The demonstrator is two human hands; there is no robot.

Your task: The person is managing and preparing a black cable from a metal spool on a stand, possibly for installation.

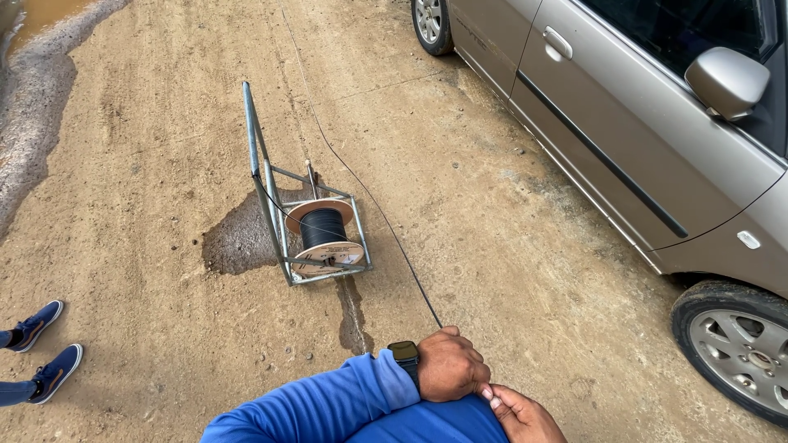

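Note:
My left hand, with a dark watch on the wrist and a blue sleeve, is closed in a fist around a thin black cable. The cable runs from the fist away across the dirt, past the right side of a cable reel. The reel carries wound black cable between pale flanges and sits in a grey metal frame lying on the ground. My right hand is curled just below the left fist and touches it. Whether it holds the cable is hidden.
A beige car stands close on the right, its front wheel near my hands. Someone's two blue shoes stand at the left edge. A damp patch darkens the dirt beside the frame, and a puddle lies far left.

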